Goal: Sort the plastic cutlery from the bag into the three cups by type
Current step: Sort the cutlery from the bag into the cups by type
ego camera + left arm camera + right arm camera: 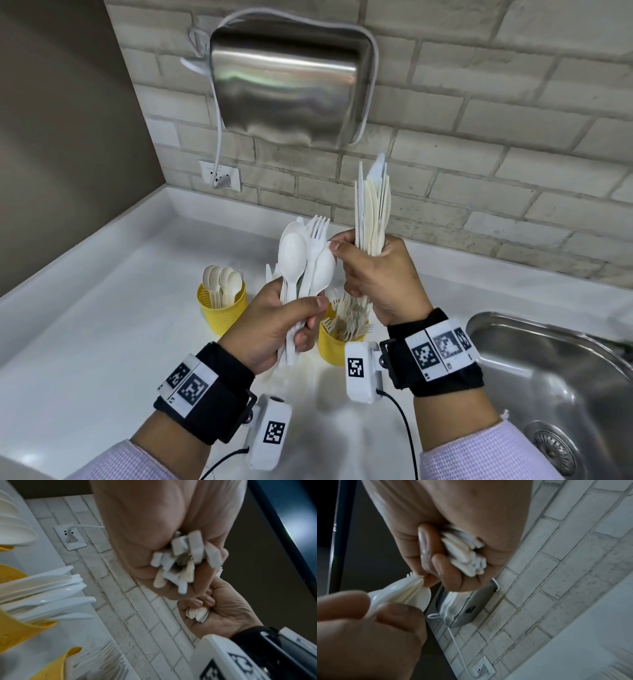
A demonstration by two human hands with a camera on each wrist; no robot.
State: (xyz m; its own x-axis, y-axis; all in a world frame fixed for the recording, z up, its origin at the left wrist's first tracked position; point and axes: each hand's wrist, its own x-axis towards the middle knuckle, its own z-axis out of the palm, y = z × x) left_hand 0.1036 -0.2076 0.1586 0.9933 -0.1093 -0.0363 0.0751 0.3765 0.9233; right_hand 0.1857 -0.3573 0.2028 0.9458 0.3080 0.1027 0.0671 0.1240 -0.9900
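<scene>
A mixed bunch of white plastic spoons and forks (305,270) is gripped upright in the left hand (274,329), fanned for picking; a sorted sheaf of cream plastic knives (373,205) is clenched in the right hand (380,274), whose fingertips (337,247) apparently pinch another piece above the yellow perforated cups (222,308).

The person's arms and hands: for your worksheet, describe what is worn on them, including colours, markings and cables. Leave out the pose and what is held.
Both bare hands, left hand and right hand, emerge from pale lilac knit sleeves. Each wrist wears a black strap carrying white labels printed with black square code markers. A white boxy camera unit, also marked with a code, hangs below each strap, trailing a thin black cable.
</scene>
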